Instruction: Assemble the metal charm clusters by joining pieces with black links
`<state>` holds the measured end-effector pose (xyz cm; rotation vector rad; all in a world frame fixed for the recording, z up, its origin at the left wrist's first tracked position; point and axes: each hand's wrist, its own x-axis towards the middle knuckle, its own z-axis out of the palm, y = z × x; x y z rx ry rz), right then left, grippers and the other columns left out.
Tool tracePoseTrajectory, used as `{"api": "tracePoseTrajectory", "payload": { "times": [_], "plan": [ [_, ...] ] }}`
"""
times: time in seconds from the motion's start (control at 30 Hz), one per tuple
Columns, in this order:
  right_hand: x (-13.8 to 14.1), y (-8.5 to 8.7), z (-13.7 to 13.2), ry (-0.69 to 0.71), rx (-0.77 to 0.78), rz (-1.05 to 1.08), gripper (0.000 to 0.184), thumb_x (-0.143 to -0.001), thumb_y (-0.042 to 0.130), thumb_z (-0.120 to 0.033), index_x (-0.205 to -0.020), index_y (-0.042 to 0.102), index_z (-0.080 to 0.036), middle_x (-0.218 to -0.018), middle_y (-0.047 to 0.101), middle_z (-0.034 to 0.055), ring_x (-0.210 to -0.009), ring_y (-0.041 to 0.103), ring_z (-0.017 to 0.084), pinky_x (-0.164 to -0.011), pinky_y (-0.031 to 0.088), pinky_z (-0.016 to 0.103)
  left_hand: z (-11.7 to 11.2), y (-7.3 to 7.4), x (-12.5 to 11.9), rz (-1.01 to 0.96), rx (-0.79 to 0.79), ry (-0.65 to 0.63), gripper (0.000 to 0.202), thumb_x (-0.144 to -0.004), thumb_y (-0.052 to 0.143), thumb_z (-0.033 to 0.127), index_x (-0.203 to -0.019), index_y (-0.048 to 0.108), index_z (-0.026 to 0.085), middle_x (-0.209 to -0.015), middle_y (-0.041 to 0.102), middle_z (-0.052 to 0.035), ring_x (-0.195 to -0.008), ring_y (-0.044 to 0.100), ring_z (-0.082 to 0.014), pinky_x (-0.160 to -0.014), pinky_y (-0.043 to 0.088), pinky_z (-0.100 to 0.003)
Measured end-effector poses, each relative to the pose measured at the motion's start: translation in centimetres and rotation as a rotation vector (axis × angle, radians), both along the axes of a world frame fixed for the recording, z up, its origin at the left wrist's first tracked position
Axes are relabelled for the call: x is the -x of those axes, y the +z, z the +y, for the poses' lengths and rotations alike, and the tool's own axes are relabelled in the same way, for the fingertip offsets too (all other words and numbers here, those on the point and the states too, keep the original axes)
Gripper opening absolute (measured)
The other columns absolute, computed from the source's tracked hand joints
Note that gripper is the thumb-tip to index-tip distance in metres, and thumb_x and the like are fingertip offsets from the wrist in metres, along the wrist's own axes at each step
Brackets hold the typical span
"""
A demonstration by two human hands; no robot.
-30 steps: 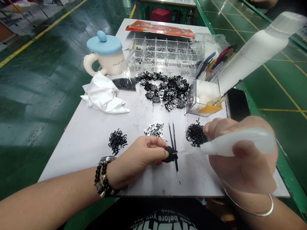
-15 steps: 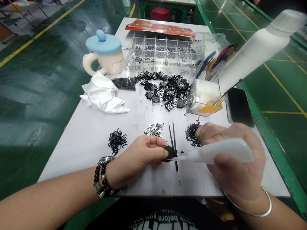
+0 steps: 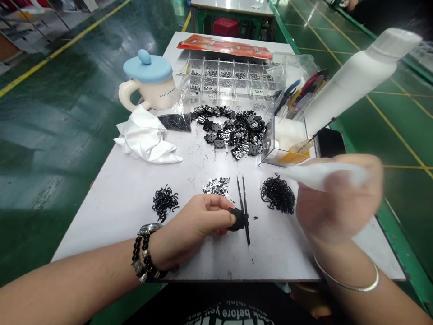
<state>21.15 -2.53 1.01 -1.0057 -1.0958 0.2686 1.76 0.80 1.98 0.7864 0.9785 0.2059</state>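
Note:
Between thumb and fingers, my left hand [image 3: 206,219] pinches a small flat black plastic part [image 3: 238,219] just above the white table. Black tweezers [image 3: 246,212] lie lengthwise right beside that part. Raised to the right, my right hand [image 3: 341,203] is closed around a translucent white squeeze bottle [image 3: 324,175] with a thin nozzle pointing left; both are motion-blurred. Below the bottle is a heap of small black curved pieces [image 3: 278,194]. Small silvery metal pieces [image 3: 217,187] lie beyond my left hand, and a second heap of black curved pieces [image 3: 164,202] sits to its left.
Further back is a pile of black flat parts [image 3: 237,128]. Behind it stands a clear compartment box [image 3: 233,76]. At left are a lidded mug [image 3: 152,83] and crumpled white tissue [image 3: 147,137]. A clear tool holder [image 3: 287,144], white spray bottle [image 3: 355,83] and phone [image 3: 329,142] stand or lie at right.
My right hand has lifted the squeeze bottle up and to the right, so its nozzle is now away from the black part. My left hand still holds that part in nearly the same place.

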Motion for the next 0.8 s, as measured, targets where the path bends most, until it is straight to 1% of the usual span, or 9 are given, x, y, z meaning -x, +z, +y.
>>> {"api": "tracePoseTrajectory", "payload": {
  "times": [0.17,0.27,0.33,0.43,0.5,0.53,0.6,0.7,0.8],
  "plan": [
    [0.1,-1.7,1.8,0.016,0.431,-0.405,0.024,-0.072,0.065,-0.024,-0.075,0.041,-0.022,-0.072,0.052,-0.0017,-0.067,0.052,0.014,-0.062,0.043,0.029,-0.1,0.3,-0.1,-0.015,-0.012,0.019,0.011,-0.061,0.063,0.015,-0.071,0.059,0.014,-0.056,0.058,0.0039,-0.05,0.043,-0.0067,-0.054,0.033,-0.023],
    [0.5,-2.7,2.8,0.009,0.537,-0.528,0.022,-0.072,0.061,-0.022,-0.081,0.041,-0.021,-0.073,0.053,-0.0019,-0.067,0.055,0.014,-0.06,0.041,0.027,-0.2,0.2,-0.1,-0.02,-0.018,0.028,0.013,-0.06,0.064,0.016,-0.072,0.059,0.014,-0.058,0.059,0.003,-0.051,0.044,-0.0073,-0.053,0.032,-0.023],
    [0.5,-2.9,3.1,0.033,0.542,-0.576,0.025,-0.072,0.062,-0.022,-0.086,0.042,-0.021,-0.076,0.055,-0.0009,-0.069,0.057,0.016,-0.059,0.042,0.027,-0.2,0.1,0.0,-0.026,-0.023,0.036,0.014,-0.059,0.064,0.016,-0.072,0.059,0.014,-0.057,0.059,0.0034,-0.05,0.044,-0.0073,-0.052,0.032,-0.023],
    [-0.6,-1.8,2.8,-0.015,0.458,-0.615,0.032,-0.07,0.067,-0.024,-0.092,0.045,-0.021,-0.087,0.056,0.0026,-0.073,0.055,0.016,-0.065,0.043,0.031,-0.2,0.0,0.1,-0.037,-0.022,0.031,0.013,-0.061,0.064,0.015,-0.073,0.059,0.014,-0.056,0.058,0.0047,-0.05,0.044,-0.0065,-0.053,0.033,-0.022],
    [-2.2,-0.5,2.4,-0.195,0.304,-0.593,0.032,-0.07,0.069,-0.024,-0.095,0.049,-0.021,-0.095,0.055,0.005,-0.075,0.052,0.017,-0.068,0.04,0.032,-0.2,-0.1,0.2,-0.049,-0.027,0.029,0.013,-0.062,0.064,0.015,-0.074,0.059,0.014,-0.057,0.058,0.005,-0.051,0.045,-0.0061,-0.053,0.033,-0.022],
    [-3.1,0.0,2.3,-0.329,0.207,-0.578,0.032,-0.071,0.07,-0.024,-0.098,0.052,-0.022,-0.098,0.055,0.0061,-0.075,0.051,0.017,-0.067,0.039,0.033,-0.2,-0.1,0.2,-0.056,-0.033,0.036,0.013,-0.062,0.064,0.015,-0.074,0.059,0.014,-0.058,0.059,0.0052,-0.051,0.045,-0.0059,-0.053,0.033,-0.022],
    [-5.1,0.8,2.4,-0.454,0.15,-0.615,0.043,-0.073,0.069,-0.024,-0.114,0.054,-0.025,-0.109,0.057,0.0076,-0.078,0.053,0.02,-0.068,0.038,0.035,-0.2,-0.2,0.3,-0.057,-0.034,0.041,0.013,-0.062,0.064,0.015,-0.075,0.059,0.014,-0.058,0.059,0.0056,-0.051,0.045,-0.0056,-0.053,0.033,-0.021],
    [-7.3,0.7,2.9,-0.441,0.251,-0.777,0.038,-0.079,0.064,-0.024,-0.116,0.058,-0.028,-0.096,0.067,0.0046,-0.086,0.056,0.025,-0.082,0.036,0.042,-0.3,-0.3,0.3,-0.048,-0.019,0.03,0.014,-0.062,0.063,0.014,-0.074,0.058,0.013,-0.056,0.058,0.0062,-0.05,0.044,-0.0054,-0.053,0.033,-0.021],
    [-8.3,0.1,3.2,-0.457,0.238,-0.719,0.028,-0.082,0.062,-0.024,-0.109,0.063,-0.027,-0.086,0.067,0.0056,-0.095,0.054,0.028,-0.094,0.025,0.047,-0.3,-0.3,0.3,-0.077,-0.02,0.04,0.013,-0.062,0.064,0.014,-0.074,0.059,0.013,-0.057,0.059,0.0058,-0.052,0.046,-0.0055,-0.053,0.034,-0.021]
  ]
}}
